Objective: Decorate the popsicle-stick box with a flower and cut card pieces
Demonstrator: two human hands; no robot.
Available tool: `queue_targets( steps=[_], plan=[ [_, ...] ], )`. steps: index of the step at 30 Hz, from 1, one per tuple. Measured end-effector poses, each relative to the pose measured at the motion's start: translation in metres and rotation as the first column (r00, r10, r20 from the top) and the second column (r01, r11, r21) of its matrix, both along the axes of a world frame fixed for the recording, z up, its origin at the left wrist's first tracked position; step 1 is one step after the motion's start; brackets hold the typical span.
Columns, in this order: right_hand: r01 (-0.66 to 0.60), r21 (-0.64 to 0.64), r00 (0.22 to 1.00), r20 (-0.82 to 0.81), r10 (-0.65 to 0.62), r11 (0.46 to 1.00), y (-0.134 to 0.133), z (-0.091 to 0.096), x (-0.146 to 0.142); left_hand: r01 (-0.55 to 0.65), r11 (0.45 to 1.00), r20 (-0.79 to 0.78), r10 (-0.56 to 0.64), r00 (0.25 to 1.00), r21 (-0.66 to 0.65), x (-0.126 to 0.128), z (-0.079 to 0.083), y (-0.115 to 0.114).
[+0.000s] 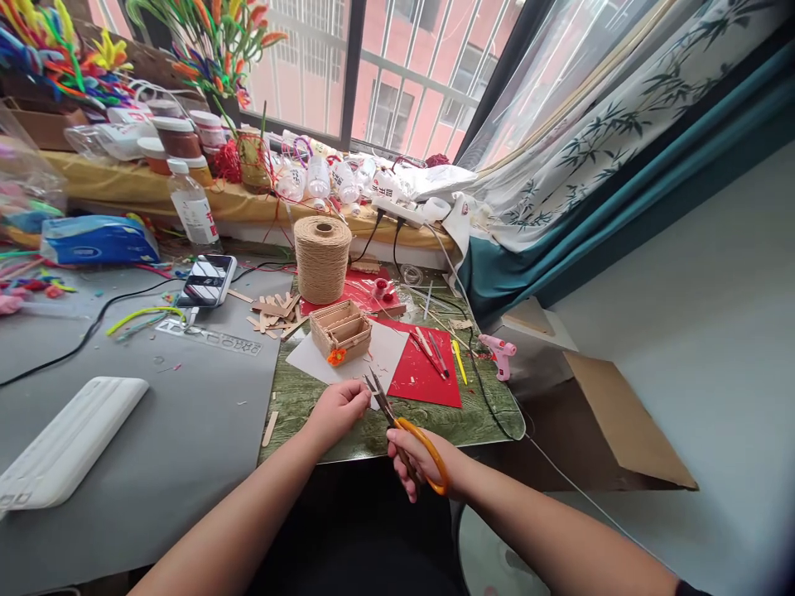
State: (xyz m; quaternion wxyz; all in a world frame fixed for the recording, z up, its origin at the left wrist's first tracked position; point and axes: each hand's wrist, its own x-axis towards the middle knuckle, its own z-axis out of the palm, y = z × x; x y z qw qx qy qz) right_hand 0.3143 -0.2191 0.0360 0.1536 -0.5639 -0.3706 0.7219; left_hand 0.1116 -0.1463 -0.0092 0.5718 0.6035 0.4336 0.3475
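Observation:
My right hand [417, 460] grips orange-handled scissors [397, 418], blades slightly apart and pointing up-left toward my left hand. My left hand [339, 410] is closed in a pinch just left of the blade tips, at the near edge of a white sheet [385, 352]; what it pinches is too small to make out. Behind the hands a small wooden stick box [341, 329] with an orange flower on its front stands on the white sheet, over a green mat [310, 397]. A spool of jute twine [322, 258] stands farther back.
Red paper [428, 377] with pens lies right of the box. A pink glue gun [500, 354] sits at the mat's right edge. Loose wooden sticks [272, 310], a phone [209, 280], a white slab [68, 439], bottles and pipe cleaners fill the left and back.

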Motion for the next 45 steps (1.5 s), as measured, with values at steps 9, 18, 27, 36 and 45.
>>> queue_targets(
  steps=[9,18,27,36,45],
  plan=[
    [-0.100,-0.106,0.981,0.155,0.116,0.989,0.021,0.004,0.003,-0.028,0.999,-0.099,0.032,0.995,0.044,0.002,0.005,0.000],
    [-0.067,-0.126,0.968,0.232,0.095,0.990,0.020,-0.006,-0.005,-0.068,0.997,-0.119,0.070,0.990,0.020,0.003,0.003,0.003],
    [-0.015,-0.176,0.965,0.254,0.060,0.984,0.024,-0.014,-0.008,-0.124,0.987,-0.122,0.111,0.986,-0.100,0.012,-0.004,0.013],
    [-0.091,-0.044,0.945,0.311,0.100,0.995,0.027,-0.003,-0.007,-0.151,0.979,-0.104,0.138,0.985,-0.135,0.014,-0.005,0.019],
    [-0.222,-0.004,0.946,0.244,0.216,0.975,0.024,0.002,0.002,-0.147,0.972,0.038,0.156,0.987,-0.183,0.010,0.001,0.016]
  ],
)
